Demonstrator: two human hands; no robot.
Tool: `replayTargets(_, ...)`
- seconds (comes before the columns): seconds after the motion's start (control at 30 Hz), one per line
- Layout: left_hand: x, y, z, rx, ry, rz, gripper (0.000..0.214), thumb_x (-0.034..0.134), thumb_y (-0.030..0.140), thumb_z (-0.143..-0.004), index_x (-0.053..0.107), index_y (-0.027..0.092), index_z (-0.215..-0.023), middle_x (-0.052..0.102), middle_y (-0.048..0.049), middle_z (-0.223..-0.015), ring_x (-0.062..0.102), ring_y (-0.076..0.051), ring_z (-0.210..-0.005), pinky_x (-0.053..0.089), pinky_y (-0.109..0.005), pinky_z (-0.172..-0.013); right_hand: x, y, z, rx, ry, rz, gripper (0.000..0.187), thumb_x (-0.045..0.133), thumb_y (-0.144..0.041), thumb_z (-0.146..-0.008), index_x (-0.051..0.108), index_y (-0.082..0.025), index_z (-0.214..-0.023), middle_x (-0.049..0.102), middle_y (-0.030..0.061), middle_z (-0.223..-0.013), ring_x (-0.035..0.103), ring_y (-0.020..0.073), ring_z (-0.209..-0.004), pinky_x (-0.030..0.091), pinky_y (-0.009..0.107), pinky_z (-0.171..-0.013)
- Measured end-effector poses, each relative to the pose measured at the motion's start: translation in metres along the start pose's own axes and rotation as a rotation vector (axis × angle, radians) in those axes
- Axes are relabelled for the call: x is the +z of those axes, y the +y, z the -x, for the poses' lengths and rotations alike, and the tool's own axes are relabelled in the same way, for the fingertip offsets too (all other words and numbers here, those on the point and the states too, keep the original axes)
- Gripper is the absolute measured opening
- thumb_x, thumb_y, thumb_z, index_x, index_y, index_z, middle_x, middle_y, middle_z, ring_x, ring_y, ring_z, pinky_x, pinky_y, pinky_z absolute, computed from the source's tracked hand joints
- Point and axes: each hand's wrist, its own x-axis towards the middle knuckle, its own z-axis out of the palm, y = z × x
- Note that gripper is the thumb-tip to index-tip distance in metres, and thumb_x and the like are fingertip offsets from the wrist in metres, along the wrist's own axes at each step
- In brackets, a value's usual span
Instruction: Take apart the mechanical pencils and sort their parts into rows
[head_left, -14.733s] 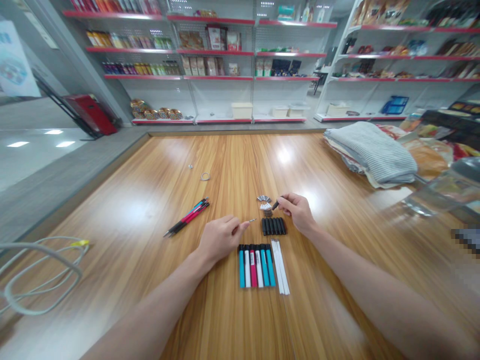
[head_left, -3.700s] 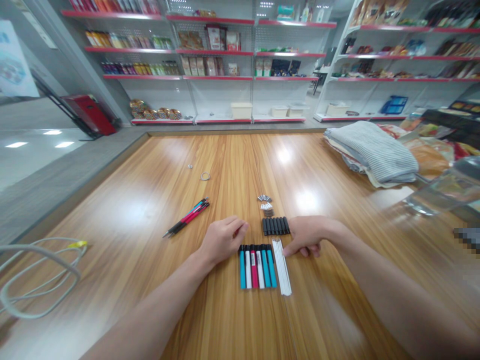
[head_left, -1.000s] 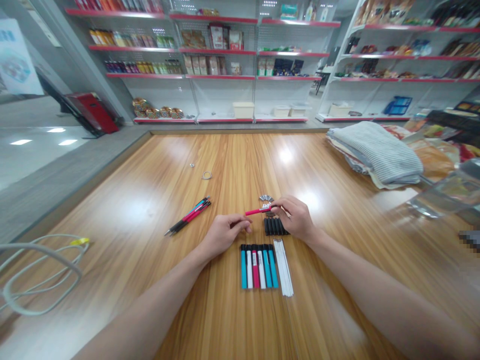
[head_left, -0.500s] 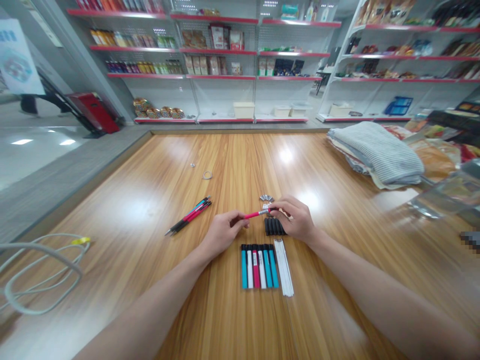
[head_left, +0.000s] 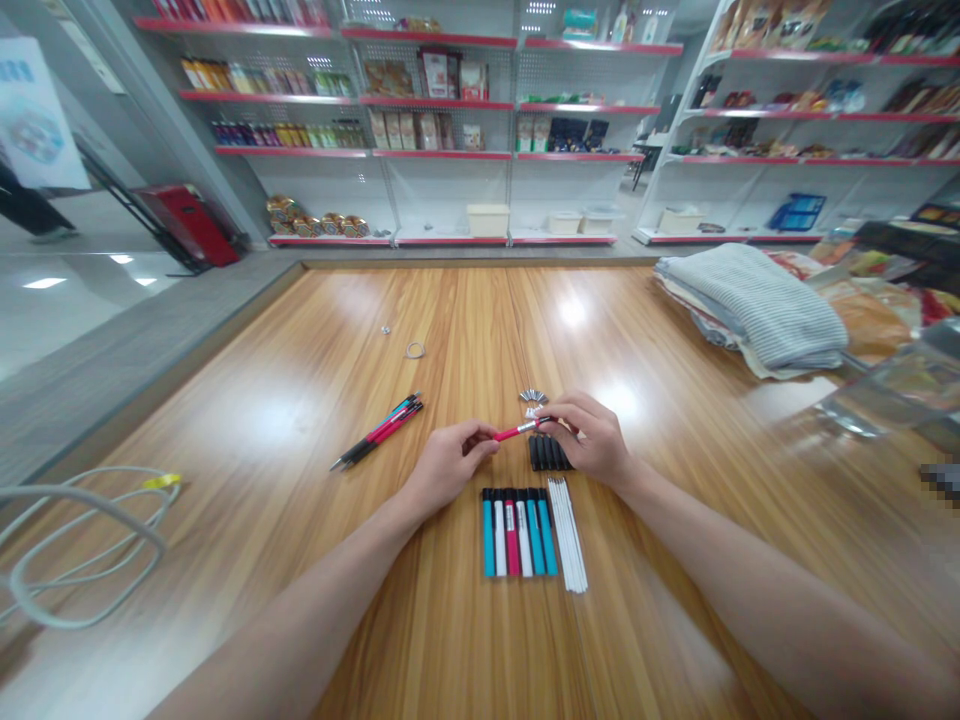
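Both my hands hold a red pen barrel (head_left: 514, 431) just above the wooden table (head_left: 315, 400). My left hand (head_left: 448, 467) pinches its left end, and my right hand (head_left: 592, 437) grips its right end, fingers closed. Below the hands lies a row of several teal, white and red pen barrels (head_left: 520, 531), with thin white refills (head_left: 568, 534) beside them. A row of black pen grips (head_left: 546, 453) sits under my right hand. A small pile of metal tips and springs (head_left: 532, 399) lies just beyond.
Assembled pens (head_left: 379, 431) lie to the left. A small ring (head_left: 414, 350) sits farther back. A grey cable coil (head_left: 67, 545) is at the left edge. Folded cloth (head_left: 754, 305) and packaged goods lie at right. Store shelves (head_left: 435, 120) line the back wall.
My right hand picked a red barrel from near the refills and lifted it. My left hand closed on its other end, and both hands hold it between them now.
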Motion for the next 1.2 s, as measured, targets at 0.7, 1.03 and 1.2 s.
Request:
replayTargets(0.7,-0.001,0.007,0.002,0.076,-0.013,-0.135,0.033,0.042,0.038,-0.092,0.061,0.016,-0.076,0.061,-0.0011,-0.068,0.054,-0.013,-0.063,0.04,-0.024,-0.062,0.003,0.012,0.002,0.527,0.299,-0.307,0.023,0.059,-0.038,-0.085,0.066,-0.016,-0.086,0.066,0.0031,-0.074,0.056,0.01,-0.055,0.044,0.022,-0.047)
replayTargets(1.03,-0.001,0.008,0.003,0.081,0.009,-0.135,0.032,0.044,0.036,-0.091,0.06,0.016,-0.073,0.06,0.0,-0.066,0.053,-0.011,-0.06,0.038,-0.022,-0.059,-0.006,0.061,0.001,0.887,0.794,-0.94,0.027,0.073,-0.034,-0.072,0.063,-0.014,-0.087,0.071,0.0072,-0.091,0.065,0.0111,-0.069,0.047,0.017,-0.046)
replayTargets(1.2,-0.001,0.008,0.003,0.074,0.006,-0.123,0.034,0.043,0.037,-0.092,0.06,0.015,-0.074,0.06,-0.0004,-0.066,0.053,-0.012,-0.06,0.039,-0.023,-0.06,-0.006,0.068,0.002,0.895,0.845,-0.974,0.022,0.071,-0.027,-0.071,0.059,-0.015,-0.085,0.067,0.0019,-0.075,0.062,0.0096,-0.063,0.048,0.018,-0.05)
